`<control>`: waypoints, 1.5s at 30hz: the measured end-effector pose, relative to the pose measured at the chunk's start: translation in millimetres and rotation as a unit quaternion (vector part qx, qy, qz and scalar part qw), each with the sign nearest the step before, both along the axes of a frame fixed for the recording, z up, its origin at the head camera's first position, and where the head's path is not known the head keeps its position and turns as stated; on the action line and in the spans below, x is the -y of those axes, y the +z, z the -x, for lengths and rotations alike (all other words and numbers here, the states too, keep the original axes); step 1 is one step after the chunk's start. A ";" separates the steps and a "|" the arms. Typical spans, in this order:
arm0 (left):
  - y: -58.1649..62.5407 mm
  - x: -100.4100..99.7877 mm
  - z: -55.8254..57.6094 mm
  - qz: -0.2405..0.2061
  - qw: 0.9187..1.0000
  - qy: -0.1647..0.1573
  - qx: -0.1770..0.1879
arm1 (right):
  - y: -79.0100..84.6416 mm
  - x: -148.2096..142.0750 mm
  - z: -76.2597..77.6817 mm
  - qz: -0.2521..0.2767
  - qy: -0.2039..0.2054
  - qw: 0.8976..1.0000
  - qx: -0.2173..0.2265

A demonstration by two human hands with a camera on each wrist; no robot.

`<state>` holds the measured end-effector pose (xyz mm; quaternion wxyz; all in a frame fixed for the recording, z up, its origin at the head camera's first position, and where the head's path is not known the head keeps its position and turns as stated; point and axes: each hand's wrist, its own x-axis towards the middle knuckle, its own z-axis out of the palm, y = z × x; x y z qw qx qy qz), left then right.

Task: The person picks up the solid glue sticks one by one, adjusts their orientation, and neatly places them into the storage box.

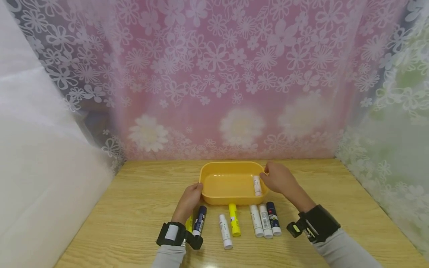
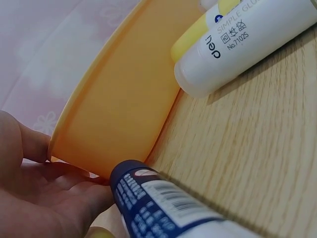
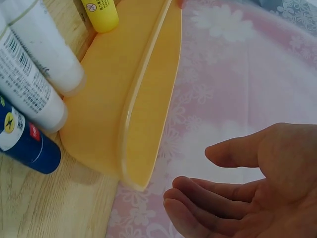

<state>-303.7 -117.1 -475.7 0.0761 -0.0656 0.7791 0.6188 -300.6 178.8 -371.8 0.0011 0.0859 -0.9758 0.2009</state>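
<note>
A yellow plastic tray (image 1: 231,200) stands on the table, with one white glue stick (image 1: 257,185) inside at its right end. My left hand (image 1: 191,197) grips the tray's left end, thumb at the rim and fingers against the outer wall. Close to those fingers lie a navy glue stick (image 2: 148,198) and a yellow one (image 1: 189,224), partly hidden by the hand. By the tray's right end is my right hand (image 1: 279,178). The right wrist view shows that hand (image 3: 247,193) apart from the rim, thumb and fingers spread, holding nothing.
In front of the tray lie several more glue sticks: a white one (image 1: 225,231), a yellow one (image 1: 234,219), and two white ones beside a navy one (image 1: 273,218). Floral curtains (image 1: 234,74) hang behind the wooden table (image 1: 144,230) and along its sides.
</note>
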 end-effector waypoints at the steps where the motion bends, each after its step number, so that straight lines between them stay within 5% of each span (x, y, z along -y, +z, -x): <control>1: 0.1 0.2 0.1 0.001 1.000 0.002 0.001 | 0.0 -0.9 -0.5 -0.001 0.000 1.000 -0.001; 23: -1.6 4.4 -0.5 0.009 1.000 -0.014 -0.021 | -14.4 -23.2 -12.2 -0.041 0.003 0.994 0.100; 45: 0.1 3.1 -2.5 0.013 1.000 -0.008 -0.020 | -43.2 -19.0 -31.4 0.008 -0.010 0.978 0.210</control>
